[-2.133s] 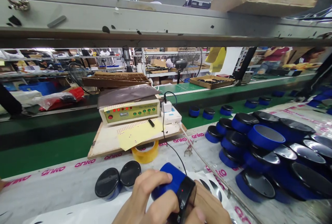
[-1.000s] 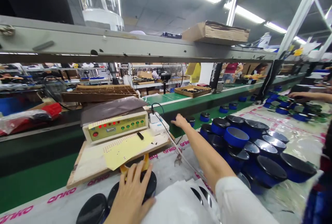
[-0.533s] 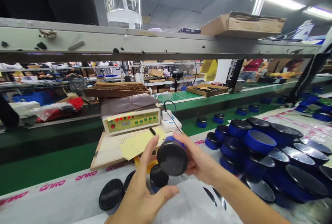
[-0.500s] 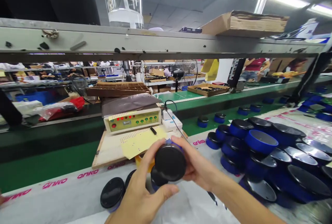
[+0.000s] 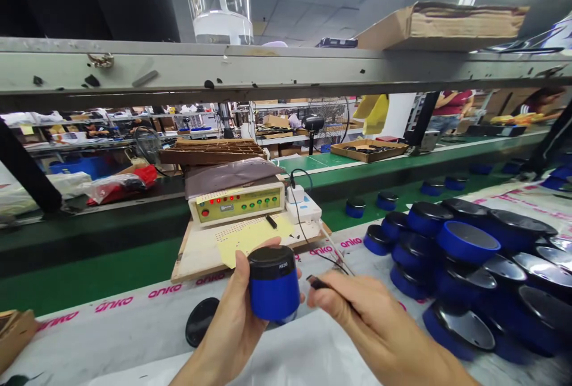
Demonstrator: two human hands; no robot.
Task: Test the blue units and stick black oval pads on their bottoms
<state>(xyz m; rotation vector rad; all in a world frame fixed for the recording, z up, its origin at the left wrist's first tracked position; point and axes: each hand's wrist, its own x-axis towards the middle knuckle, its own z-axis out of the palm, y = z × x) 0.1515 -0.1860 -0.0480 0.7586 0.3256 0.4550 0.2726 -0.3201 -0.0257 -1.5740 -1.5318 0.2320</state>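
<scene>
My left hand (image 5: pixel 239 320) is wrapped round a blue cylindrical device (image 5: pixel 274 290) with a black top, its side marked "DC5V" facing me. My right hand (image 5: pixel 361 314) pinches a black cable plug (image 5: pixel 316 282) just right of the device, its metal end pointing at it without touching. The thin black cable (image 5: pixel 308 242) runs back up to a white adapter (image 5: pixel 295 195). Left of my left hand, a round black-topped piece (image 5: pixel 201 321) lies on the white covering.
Many blue and black devices (image 5: pixel 467 243) are stacked at the right. Behind my hands, a tester box (image 5: pixel 239 204) with lit red lights sits on a wooden board (image 5: pixel 190 255). A green conveyor (image 5: pixel 330 174) and metal shelf (image 5: pixel 304 70) cross the view.
The device has turned from showing its black face to standing upright with its blue side visible. My right hand has left it and now holds the cable plug. The view has shifted slightly.
</scene>
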